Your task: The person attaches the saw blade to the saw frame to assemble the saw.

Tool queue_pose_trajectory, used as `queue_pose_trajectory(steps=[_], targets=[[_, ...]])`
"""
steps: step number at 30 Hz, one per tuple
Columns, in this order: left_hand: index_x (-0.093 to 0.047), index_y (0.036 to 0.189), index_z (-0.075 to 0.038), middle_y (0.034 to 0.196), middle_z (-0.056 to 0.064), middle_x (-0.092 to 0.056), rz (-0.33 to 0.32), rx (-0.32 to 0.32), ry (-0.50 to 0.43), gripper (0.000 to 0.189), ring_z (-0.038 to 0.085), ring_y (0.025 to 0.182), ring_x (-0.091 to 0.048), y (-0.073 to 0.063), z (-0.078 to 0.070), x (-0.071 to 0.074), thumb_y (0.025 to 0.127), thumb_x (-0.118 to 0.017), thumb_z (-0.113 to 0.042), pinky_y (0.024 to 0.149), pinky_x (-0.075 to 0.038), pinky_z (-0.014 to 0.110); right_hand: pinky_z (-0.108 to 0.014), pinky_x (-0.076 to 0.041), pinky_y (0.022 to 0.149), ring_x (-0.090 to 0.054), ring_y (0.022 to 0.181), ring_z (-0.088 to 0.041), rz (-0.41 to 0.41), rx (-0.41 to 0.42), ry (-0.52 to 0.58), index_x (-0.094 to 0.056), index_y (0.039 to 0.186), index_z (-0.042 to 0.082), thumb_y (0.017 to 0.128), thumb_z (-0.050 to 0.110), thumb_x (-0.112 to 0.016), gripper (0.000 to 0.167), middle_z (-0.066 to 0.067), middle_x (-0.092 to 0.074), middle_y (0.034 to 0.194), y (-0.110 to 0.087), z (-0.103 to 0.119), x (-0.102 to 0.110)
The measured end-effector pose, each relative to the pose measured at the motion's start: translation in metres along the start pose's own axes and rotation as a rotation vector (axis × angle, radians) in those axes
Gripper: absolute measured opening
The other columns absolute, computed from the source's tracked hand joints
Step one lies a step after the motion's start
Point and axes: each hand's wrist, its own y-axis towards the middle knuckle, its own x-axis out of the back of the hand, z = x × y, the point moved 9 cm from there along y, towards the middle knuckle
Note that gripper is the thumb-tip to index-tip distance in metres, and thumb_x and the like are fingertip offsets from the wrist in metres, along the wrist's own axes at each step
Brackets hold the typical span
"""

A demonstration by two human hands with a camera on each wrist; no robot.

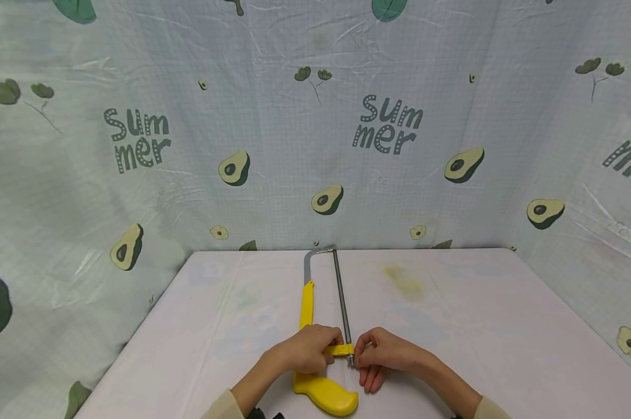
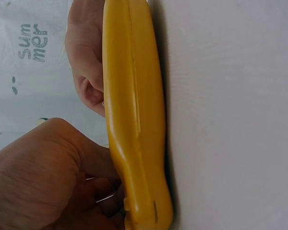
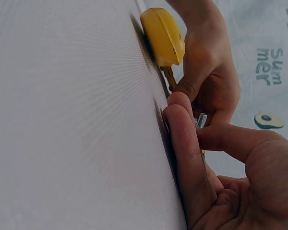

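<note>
A hacksaw (image 1: 307, 305) with a yellow handle (image 1: 327, 397) lies flat on the table, its grey bow pointing away from me. Its straight metal blade bar (image 1: 342, 297) runs along the right side to a yellow bracket (image 1: 341, 350). My left hand (image 1: 311, 349) grips the saw at this bracket, fingers curled over it. At the near end of the bar sits a small metal wing nut (image 3: 202, 120), which my right hand (image 1: 385, 355) pinches between thumb and forefinger. The other right fingers rest along the tabletop. Fingertip contact is partly hidden in the left wrist view.
A pale cloth covers the table (image 1: 451, 302), with a yellowish stain (image 1: 404, 282) right of the saw. Behind it and at both sides hangs a printed curtain (image 1: 273, 116) with avocados and lettering.
</note>
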Motion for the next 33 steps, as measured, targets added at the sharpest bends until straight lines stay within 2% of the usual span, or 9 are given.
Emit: queue_pose_trajectory(steps=[8,33], targets=[[-0.064,0.105,-0.02,0.089,-0.008,-0.061,0.004,0.006,-0.015,0.021,0.004,0.08,-0.05,0.0012,0.0014,-0.0007,0.091,-0.072,-0.007,0.078,-0.044,0.02,-0.025,-0.057,0.054,-0.072,0.058,-0.012,0.003,-0.003,0.004,-0.062,0.098,0.0,0.095,0.012,-0.064,0.013,-0.007,-0.073,0.071,0.0009,-0.0006,0.0003],[-0.064,0.104,-0.02,0.086,-0.011,-0.058,-0.001,0.005,-0.002,0.021,0.004,0.079,-0.05,0.0005,0.0014,-0.0006,0.09,-0.073,-0.007,0.078,-0.044,0.02,-0.025,-0.058,0.055,-0.072,0.059,-0.012,0.029,0.01,0.009,-0.063,0.101,-0.004,0.094,0.01,-0.061,0.015,-0.006,-0.073,0.072,0.0004,0.0001,-0.0019]])
